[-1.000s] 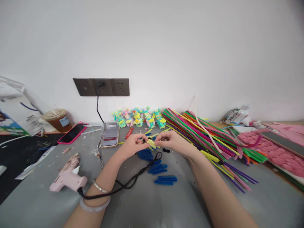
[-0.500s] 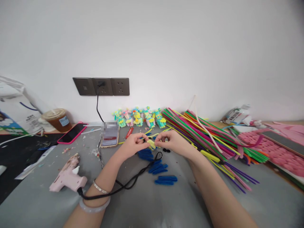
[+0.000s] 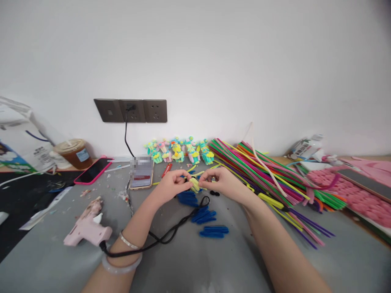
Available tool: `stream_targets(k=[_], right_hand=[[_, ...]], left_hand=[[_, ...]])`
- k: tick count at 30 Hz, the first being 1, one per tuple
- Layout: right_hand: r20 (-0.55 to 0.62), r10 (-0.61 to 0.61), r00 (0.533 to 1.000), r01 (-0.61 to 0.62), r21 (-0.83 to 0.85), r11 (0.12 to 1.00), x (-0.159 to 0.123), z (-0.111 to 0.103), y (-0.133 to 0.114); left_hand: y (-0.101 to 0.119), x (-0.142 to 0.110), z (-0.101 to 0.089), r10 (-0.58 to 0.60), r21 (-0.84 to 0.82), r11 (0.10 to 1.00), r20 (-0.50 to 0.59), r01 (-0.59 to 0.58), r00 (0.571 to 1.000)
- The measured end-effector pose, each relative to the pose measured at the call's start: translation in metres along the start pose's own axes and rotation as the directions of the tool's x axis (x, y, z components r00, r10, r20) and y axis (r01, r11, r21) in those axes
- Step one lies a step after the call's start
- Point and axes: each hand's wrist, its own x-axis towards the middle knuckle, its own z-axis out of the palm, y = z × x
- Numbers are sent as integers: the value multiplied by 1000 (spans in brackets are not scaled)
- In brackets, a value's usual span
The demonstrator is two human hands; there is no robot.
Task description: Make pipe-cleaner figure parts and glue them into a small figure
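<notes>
My left hand (image 3: pixel 171 186) and my right hand (image 3: pixel 220 182) meet above the grey table (image 3: pixel 189 264), each pinching one end of a small yellow pipe-cleaner piece (image 3: pixel 194 185). Just below the hands lie several folded blue pipe-cleaner bundles (image 3: pixel 204 216). A black cord (image 3: pixel 171 232) loops under my hands and runs across my left wrist, which wears two bracelets. Behind my hands, against the wall, stands a row of small colourful pipe-cleaner figures (image 3: pixel 180 151).
A pink glue gun (image 3: pixel 88 228) lies at the left. Two phones (image 3: pixel 141 172) (image 3: pixel 93 171) and a lidded drink cup (image 3: pixel 74 154) sit farther back left. A big fan of coloured pipe cleaners (image 3: pixel 269 175) and pink material (image 3: pixel 351 195) fill the right side.
My fingers have shifted slightly on the yellow piece, which now looks more bunched up. Nothing else has moved.
</notes>
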Motion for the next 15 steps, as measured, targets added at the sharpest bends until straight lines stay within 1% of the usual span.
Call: stream_targets(k=[3,9,13,15], right_hand=[[0,2,1000,-2,22,1000,1,-1,1],[-41,-59,997,64,127,990,2,0,2],[-14,-70,997,71,141,987,1,2,1],[-21,-73,997,75,134,988,1,3,0]], left_hand=[[1,0,0,-13,5,1000,3,13,1000],[1,0,0,-9,5,1000,11,9,1000],[1,0,1,3,-21,1000,1,-3,1000],[2,0,2,5,-37,999,-9,-5,1000]])
